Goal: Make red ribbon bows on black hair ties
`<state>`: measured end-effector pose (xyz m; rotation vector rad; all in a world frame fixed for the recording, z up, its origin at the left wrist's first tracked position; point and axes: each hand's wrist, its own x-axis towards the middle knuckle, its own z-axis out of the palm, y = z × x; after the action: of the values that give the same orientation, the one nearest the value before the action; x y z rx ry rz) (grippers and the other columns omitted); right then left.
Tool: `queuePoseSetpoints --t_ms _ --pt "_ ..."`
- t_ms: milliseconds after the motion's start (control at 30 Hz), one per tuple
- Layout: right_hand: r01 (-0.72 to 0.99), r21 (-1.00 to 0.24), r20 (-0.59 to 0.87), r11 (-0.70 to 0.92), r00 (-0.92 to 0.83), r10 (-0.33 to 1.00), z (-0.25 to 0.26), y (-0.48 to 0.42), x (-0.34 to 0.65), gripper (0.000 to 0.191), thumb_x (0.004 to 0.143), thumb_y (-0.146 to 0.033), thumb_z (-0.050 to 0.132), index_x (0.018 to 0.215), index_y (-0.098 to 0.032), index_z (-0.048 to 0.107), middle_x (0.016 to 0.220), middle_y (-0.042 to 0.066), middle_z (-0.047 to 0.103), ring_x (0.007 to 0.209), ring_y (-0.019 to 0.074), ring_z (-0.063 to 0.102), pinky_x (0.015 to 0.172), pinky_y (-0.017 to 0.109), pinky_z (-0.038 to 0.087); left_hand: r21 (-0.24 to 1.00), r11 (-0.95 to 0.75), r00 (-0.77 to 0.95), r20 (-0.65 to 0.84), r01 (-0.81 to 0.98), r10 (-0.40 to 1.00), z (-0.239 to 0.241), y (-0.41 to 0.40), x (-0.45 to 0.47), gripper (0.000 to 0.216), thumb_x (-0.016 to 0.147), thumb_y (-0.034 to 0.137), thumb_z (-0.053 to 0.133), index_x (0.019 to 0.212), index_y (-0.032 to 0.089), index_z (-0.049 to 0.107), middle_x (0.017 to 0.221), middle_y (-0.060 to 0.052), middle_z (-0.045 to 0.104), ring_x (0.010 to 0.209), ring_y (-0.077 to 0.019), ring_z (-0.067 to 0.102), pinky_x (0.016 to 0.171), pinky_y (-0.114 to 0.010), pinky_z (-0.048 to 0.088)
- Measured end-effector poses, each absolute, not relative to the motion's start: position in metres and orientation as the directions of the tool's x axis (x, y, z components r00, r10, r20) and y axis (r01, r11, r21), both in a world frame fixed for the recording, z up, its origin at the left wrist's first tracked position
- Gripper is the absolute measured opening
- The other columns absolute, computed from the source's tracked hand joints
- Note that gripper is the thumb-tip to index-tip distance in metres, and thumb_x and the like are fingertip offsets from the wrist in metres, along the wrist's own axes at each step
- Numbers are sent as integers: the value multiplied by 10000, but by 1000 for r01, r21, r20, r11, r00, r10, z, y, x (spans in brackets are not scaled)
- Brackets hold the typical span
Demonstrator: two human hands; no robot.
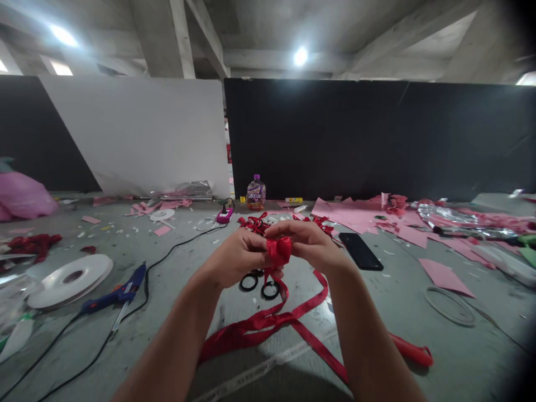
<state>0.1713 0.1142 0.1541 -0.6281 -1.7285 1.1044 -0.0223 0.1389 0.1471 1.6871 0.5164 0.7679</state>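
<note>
Red ribbon is rolled or folded into a small rosette [279,251], held up over the table between both hands. My left hand [242,254] is closed, pinching the rosette from its left side. From the right, my right hand [312,245] grips it with thumb and fingers, also closed. A long tail of red ribbon [268,322] hangs from the rosette and loops across the table toward me. Just below my hands lie scissors with black finger loops [248,282], their blades hidden. Behind my hands sits a pile of small red ribbon pieces [254,223].
At left lie a blue glue gun [119,293] with its cord and a white ribbon spool [71,279]. A black phone [360,251] rests at right, near pink paper sheets [347,215]. A purple-capped bottle [256,193] stands at the back. A red tube-like item [410,350] lies beside my right forearm.
</note>
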Motion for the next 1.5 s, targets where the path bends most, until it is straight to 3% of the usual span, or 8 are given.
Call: queuePoseSetpoints --t_ms 167,500,633,833,933,1100,1233,1500 --pt "114 -754 570 646 -374 732 152 122 176 155 864 -346 670 926 -223 742 881 43 669 814 164 610 724 309 483 985 -168 651 156 -45 743 150 139 -24 246 708 356 823 796 128 792 647 -78 723 505 -129 607 471 -226 465" --pt "205 -721 613 662 -257 747 150 123 167 135 929 -208 520 1003 -191 632 934 38 663 825 135 591 727 270 471 971 -140 458 216 -195 862 158 133 -16 521 625 275 893 973 185 515 641 17 716 601 -161 711 577 -223 557" --pt "229 -706 625 670 -245 741 150 123 163 180 893 -106 501 974 -196 633 911 25 655 826 129 592 736 265 477 948 -226 423 303 -222 854 158 134 -16 514 651 279 876 1031 180 545 645 18 707 597 -150 698 581 -228 563" --pt "106 -835 498 539 -270 824 148 119 156 165 968 -276 493 917 -198 628 752 -15 511 561 84 488 467 219 402 938 -271 355 334 -215 873 156 137 -13 445 659 282 865 1019 141 643 683 -4 712 558 -107 643 558 -200 534" --pt "41 -900 409 433 -261 875 148 116 155 242 989 -393 473 1047 -222 634 652 -52 413 447 66 351 372 204 278 940 -276 319 330 -201 889 157 137 -13 450 642 293 872 1003 136 653 697 -7 712 593 -111 644 593 -211 548" --pt "55 -872 464 486 -220 858 150 115 161 266 965 -351 496 1107 -251 697 834 20 559 634 99 469 488 217 334 964 -221 360 261 -147 896 161 134 -13 528 657 274 866 1085 161 579 667 0 711 567 -120 639 544 -207 527" --pt "-35 -866 486 498 -290 825 149 118 168 353 808 -203 566 1121 -275 711 1076 44 622 779 139 545 587 249 414 964 -167 449 245 -206 859 161 133 -14 551 657 250 870 1092 173 541 656 -1 713 532 -109 622 517 -190 495" --pt "53 -788 578 613 -274 768 149 125 166 155 856 -350 688 857 -198 719 807 30 665 718 134 582 629 258 455 958 -105 544 240 -268 804 151 138 -17 594 683 254 861 1164 188 519 613 26 671 524 -109 607 508 -186 451"
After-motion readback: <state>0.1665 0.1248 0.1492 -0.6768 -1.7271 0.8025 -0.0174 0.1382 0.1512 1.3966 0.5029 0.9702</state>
